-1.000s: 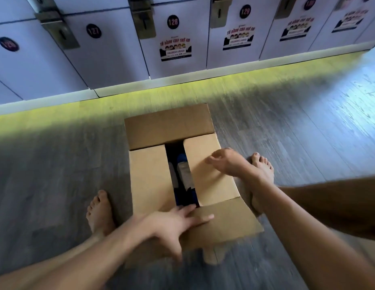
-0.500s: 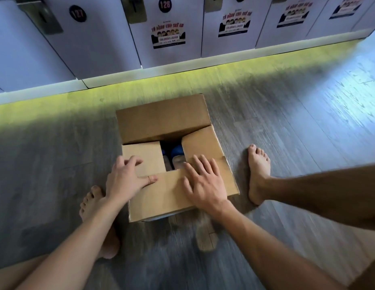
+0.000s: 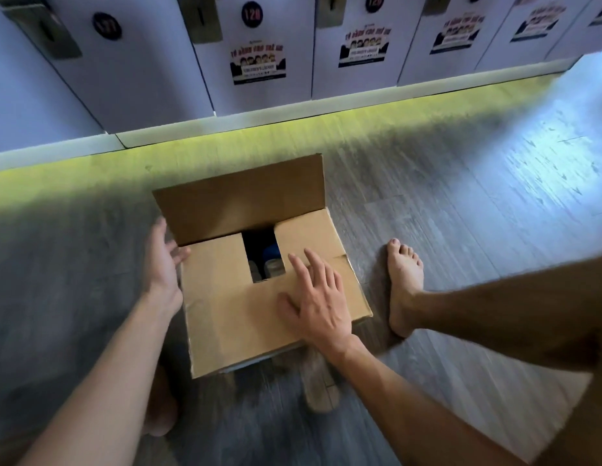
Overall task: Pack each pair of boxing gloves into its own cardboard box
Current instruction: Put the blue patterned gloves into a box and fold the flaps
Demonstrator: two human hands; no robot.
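Note:
A cardboard box (image 3: 232, 317) stands on the floor in the middle of the head view. Its near flap and both side flaps are folded down; the far flap (image 3: 242, 200) stands upright. Through the small gap left between the flaps I see dark blue and pale parts of boxing gloves (image 3: 267, 267) inside. My right hand (image 3: 318, 304) lies flat, fingers spread, on the near and right flaps. My left hand (image 3: 163, 260) rests open against the box's left side near the far corner, fingertips touching the edge.
Grey lockers (image 3: 266, 55) with numbers and stickers run along the wall behind the box, above a pale plinth (image 3: 293, 112). My right bare foot (image 3: 404, 287) stands just right of the box, my left foot (image 3: 161, 408) at its near left. Wood-pattern floor extends rightward.
The near flap was folded down over the side flaps. My left hand slid off the top to the box's left side. My right hand stays flat on the flaps.

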